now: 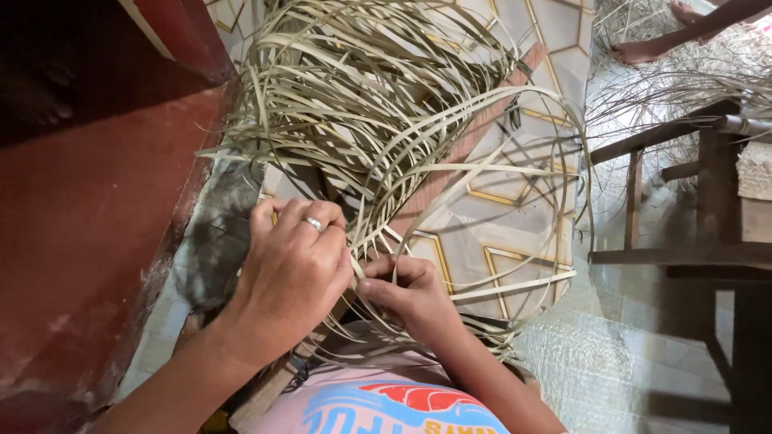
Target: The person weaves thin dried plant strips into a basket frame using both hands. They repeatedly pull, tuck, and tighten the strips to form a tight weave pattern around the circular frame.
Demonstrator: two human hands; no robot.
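A loose tangle of pale flat weaving strips (386, 104) spreads away from me over a patterned tiled floor (474, 241), woven together at the near end. My left hand (293, 269), with a ring on one finger, presses down on the woven part and pinches strips. My right hand (406, 293) is beside it, fingers closed on a strip at the weave's edge. The two hands almost touch. A long wooden slat (466, 145) lies under the strips.
A dark red wall or step (88, 225) rises at the left. A dark wooden bench frame (708, 193) stands at the right. More loose strips (667, 88) lie at the far right, where another person's bare feet (643, 50) show.
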